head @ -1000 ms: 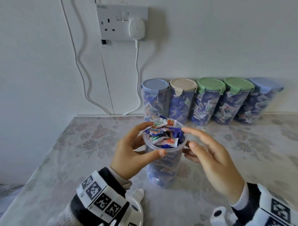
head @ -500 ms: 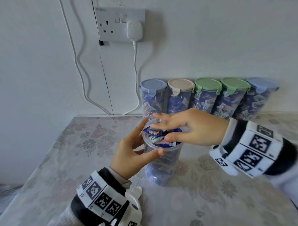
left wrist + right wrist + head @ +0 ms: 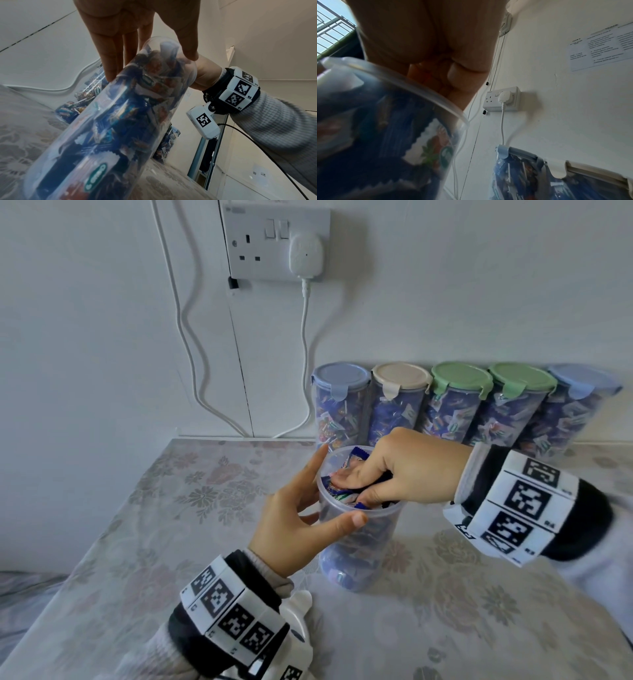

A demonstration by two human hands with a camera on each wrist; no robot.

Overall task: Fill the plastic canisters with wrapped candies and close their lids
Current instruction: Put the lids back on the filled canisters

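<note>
The open canister (image 3: 356, 529) stands on the table (image 3: 178, 508) in front of five lidded ones against the wall, the left hand (image 3: 301, 522) steadying it with thumb and fingers round the rim; the right hand (image 3: 407, 470) pushes its fingers down onto the candies (image 3: 342, 494), seemingly packing them level, though whether it pinches any is hidden; next comes a lid, none of which shows here
</note>
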